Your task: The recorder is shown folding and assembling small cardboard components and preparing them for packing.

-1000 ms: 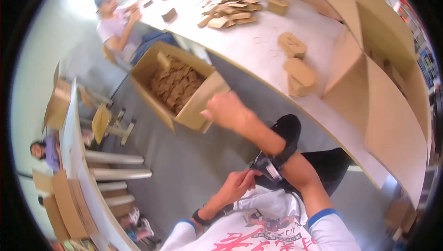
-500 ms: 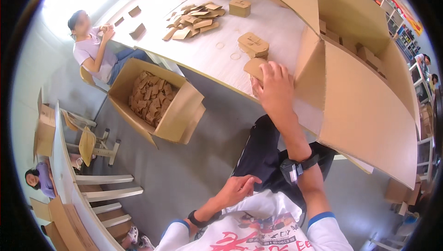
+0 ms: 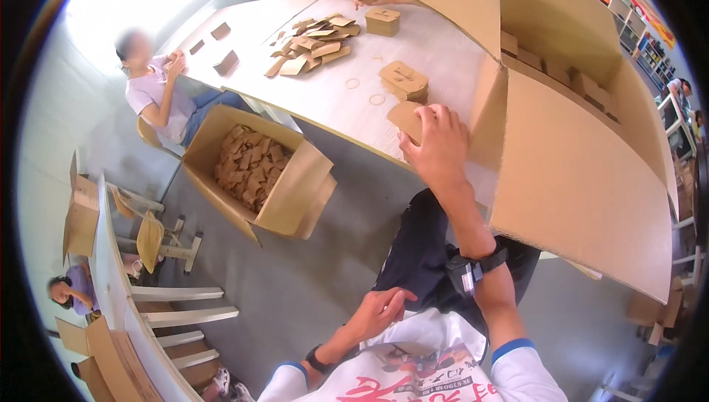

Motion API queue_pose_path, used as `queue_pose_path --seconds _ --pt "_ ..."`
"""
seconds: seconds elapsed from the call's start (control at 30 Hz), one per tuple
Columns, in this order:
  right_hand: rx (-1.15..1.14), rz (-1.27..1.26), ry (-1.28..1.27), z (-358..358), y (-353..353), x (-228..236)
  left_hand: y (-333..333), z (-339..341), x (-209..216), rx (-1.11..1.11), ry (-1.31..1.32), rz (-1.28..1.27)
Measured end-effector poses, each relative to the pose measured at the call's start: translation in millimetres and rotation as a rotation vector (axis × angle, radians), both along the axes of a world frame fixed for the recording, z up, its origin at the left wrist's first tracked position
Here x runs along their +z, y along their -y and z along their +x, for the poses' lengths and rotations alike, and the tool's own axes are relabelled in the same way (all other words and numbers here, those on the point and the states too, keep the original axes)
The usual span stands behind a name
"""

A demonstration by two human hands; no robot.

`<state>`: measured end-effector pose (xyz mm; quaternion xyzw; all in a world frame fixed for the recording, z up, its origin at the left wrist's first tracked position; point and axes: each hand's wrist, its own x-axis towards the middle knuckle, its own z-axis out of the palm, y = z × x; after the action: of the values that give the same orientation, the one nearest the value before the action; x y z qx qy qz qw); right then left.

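Note:
My right hand [image 3: 442,143] is closed on a brown card piece [image 3: 403,119] with a curved edge, at the table's near edge. How many layers it holds is hidden under the fingers. Just beyond it stands a neat stack of brown cards [image 3: 404,78] with dark print on top. Two thin rubber bands, a nearer one [image 3: 377,100] and a farther one [image 3: 353,83], lie left of that stack. In my lap rests my left hand [image 3: 378,315], fingers loosely bent and partly apart, nothing visible in them.
A large open carton [image 3: 576,173] with brown packs inside stands at the right. On the table [image 3: 258,25] lie a loose card pile [image 3: 314,46] and another stack [image 3: 382,22]. A floor carton [image 3: 299,199] holds many brown pieces. Co-workers sit at the left and far side.
The whole view has shifted slightly. My right hand keeps its grip, and the card piece now sits a little farther from the stack. My left hand stays in my lap.

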<state>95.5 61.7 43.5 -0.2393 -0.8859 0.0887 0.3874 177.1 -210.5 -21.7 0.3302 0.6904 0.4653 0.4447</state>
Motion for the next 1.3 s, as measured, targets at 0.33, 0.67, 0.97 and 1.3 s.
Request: queue_pose_path --seconds 0.33,0.67,0.97,1.3 --pt "0.024 -0.035 0.097 0.9 -2.9 3.2 -4.8 2.7 3.2 -0.019 0.039 0.018" --pt "-0.007 -0.031 0.032 -2.9 -1.8 3.7 -2.5 3.9 2.3 0.013 -0.028 0.069" --pt "0.052 0.091 0.058 2.9 -2.4 5.9 -3.0 1.6 3.6 0.003 0.008 0.021" --pt "-0.014 0.014 0.094 -0.6 -4.3 5.1 -6.2 3.3 4.2 -0.005 -0.005 0.007"
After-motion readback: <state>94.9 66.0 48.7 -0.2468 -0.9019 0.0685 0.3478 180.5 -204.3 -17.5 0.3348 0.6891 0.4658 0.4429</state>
